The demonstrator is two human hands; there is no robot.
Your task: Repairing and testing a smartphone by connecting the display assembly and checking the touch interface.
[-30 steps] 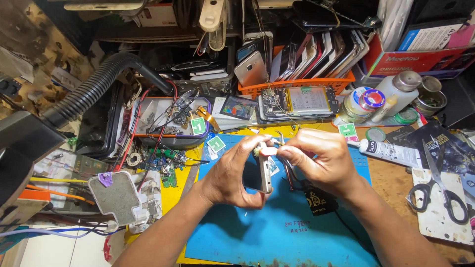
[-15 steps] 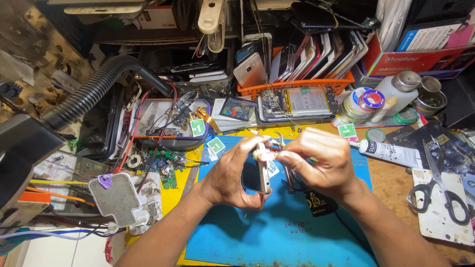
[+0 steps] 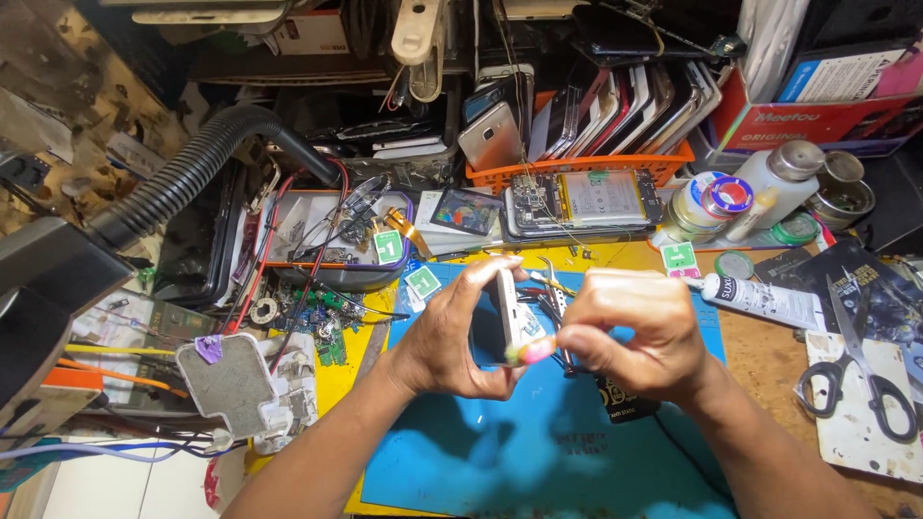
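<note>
A phone is held on edge above the blue mat while a small tool is worked at its lower end.

The left hand (image 3: 452, 336) is wrapped around the phone (image 3: 507, 312), fingers closed on its back and side, so the slim body is kept upright and steady above the blue mat (image 3: 538, 452). The right hand (image 3: 639, 332) is pinched shut on a pink-tipped tool (image 3: 532, 351), touching the phone's lower edge; a firm hold and light pressure are judged best here. A shallow tray (image 3: 317, 274) at the left holds cables and small parts. The orange basket (image 3: 596, 165) is packed with phones standing on edge. An open tin (image 3: 838, 197) stands at the far right; its contents cannot be told.
</note>
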